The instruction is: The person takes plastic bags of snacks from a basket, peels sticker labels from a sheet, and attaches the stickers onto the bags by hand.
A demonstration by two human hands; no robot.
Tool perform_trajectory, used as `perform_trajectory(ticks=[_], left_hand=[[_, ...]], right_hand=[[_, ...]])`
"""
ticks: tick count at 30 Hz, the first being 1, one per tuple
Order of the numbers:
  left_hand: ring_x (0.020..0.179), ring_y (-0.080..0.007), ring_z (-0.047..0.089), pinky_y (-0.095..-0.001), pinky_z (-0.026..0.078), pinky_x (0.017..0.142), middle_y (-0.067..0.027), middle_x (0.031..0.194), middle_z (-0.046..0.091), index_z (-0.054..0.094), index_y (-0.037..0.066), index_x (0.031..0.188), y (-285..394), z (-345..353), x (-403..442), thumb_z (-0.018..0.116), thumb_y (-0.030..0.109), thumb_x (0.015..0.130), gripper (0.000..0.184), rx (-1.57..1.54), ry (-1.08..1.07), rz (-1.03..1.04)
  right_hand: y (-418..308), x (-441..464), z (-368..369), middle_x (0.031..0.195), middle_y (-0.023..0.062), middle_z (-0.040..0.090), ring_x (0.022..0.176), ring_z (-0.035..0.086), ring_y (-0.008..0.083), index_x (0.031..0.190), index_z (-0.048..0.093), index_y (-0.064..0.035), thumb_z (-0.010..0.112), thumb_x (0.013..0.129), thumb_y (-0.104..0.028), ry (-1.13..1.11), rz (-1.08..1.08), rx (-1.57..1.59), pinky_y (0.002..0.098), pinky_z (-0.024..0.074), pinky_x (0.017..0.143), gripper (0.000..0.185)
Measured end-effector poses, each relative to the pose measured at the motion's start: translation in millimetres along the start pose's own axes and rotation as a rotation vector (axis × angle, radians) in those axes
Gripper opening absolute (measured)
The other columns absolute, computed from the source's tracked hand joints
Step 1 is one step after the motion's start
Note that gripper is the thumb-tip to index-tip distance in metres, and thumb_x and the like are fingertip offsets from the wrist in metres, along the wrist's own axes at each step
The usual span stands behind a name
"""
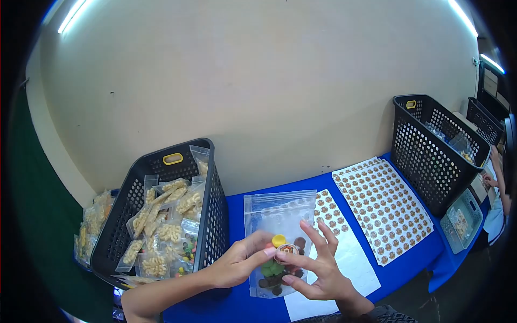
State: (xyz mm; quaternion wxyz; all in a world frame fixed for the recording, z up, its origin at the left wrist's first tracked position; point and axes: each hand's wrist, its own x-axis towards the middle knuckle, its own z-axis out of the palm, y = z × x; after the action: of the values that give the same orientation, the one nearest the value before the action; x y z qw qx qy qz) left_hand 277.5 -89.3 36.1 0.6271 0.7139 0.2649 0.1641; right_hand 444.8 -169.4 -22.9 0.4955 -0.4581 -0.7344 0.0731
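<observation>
A clear zip bag (277, 215) with green, yellow and dark brown pieces inside is in front of me. My left hand (237, 262) grips its left side, thumb on the front and the other fingers partly hidden. On the bag's front is a round printed sticker (287, 252), beside my left thumb tip. My right hand (322, 269) is at the bag's right side, fingers apart. Its index fingertip touches the sticker's lower edge, the thumb lies lower over the bag, and the other fingers are raised.
A black basket (211, 215) full of packed snack bags stands at left, with more bags (92, 226) beyond it. Sticker sheets (379, 207) lie on the blue tablecloth (242, 202). At right are another black basket (425, 156), a clear bin (462, 220) and another person's hands (491, 180).
</observation>
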Motion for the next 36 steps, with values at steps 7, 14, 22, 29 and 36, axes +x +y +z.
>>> perform_trajectory(ticks=[7,14,22,29,36], left_hand=[[0.096,-0.0149,0.045,-0.0285,0.035,0.084,-0.0112,0.1,0.048,0.04,-0.003,0.108,-0.5,-0.2,1.9,0.038,0.024,0.087,0.034,0.083,0.068,0.045],[0.097,-0.0137,0.044,-0.0274,0.036,0.083,-0.0099,0.1,0.048,0.041,-0.002,0.106,-2.0,1.2,0.5,0.037,0.023,0.088,0.032,0.058,-0.003,0.042],[0.092,-0.0119,0.044,-0.026,0.035,0.081,-0.0083,0.096,0.049,0.042,-0.001,0.104,-4.6,2.3,-0.8,0.036,0.026,0.088,0.032,0.099,0.078,0.076],[0.092,-0.0119,0.043,-0.0258,0.034,0.081,-0.0075,0.096,0.047,0.042,0.0,0.104,-2.5,2.5,-0.7,0.036,0.026,0.088,0.031,0.06,0.06,0.066],[0.094,-0.0112,0.043,-0.0251,0.034,0.082,-0.0068,0.098,0.047,0.041,0.001,0.106,-2.3,5.0,-1.9,0.036,0.024,0.088,0.03,0.021,0.01,0.09]], right_hand=[[0.9,-5.6,6.1,0.132,0.0137,0.018,0.12,0.003,0.0319,0.106,0.055,-0.0234,0.058,0.072,-0.028,-0.068,-0.032,0.023,0.0412,0.003,0.096,0.034],[6.9,-3.1,2.0,0.134,0.0171,0.01,0.12,-0.005,0.0338,0.112,0.051,-0.0214,0.054,0.076,-0.031,-0.009,0.041,-0.034,0.0436,-0.0007,0.095,0.038],[5.1,-20.0,19.8,0.136,0.0144,0.007,0.122,-0.011,0.0331,0.112,0.051,-0.0263,0.052,0.076,-0.04,0.011,-0.033,-0.048,0.0453,-0.0063,0.094,0.039],[14.0,-11.2,10.2,0.135,0.0181,0.003,0.122,-0.012,0.0349,0.117,0.045,-0.0173,0.049,0.078,-0.038,0.063,-0.02,-0.09,0.0468,-0.0072,0.093,0.045],[25.6,-12.1,18.7,0.117,0.0204,0.031,0.108,0.032,0.0267,0.116,0.028,0.0033,0.055,0.073,-0.042,0.26,0.264,0.514,0.0387,0.0231,0.091,0.068]])
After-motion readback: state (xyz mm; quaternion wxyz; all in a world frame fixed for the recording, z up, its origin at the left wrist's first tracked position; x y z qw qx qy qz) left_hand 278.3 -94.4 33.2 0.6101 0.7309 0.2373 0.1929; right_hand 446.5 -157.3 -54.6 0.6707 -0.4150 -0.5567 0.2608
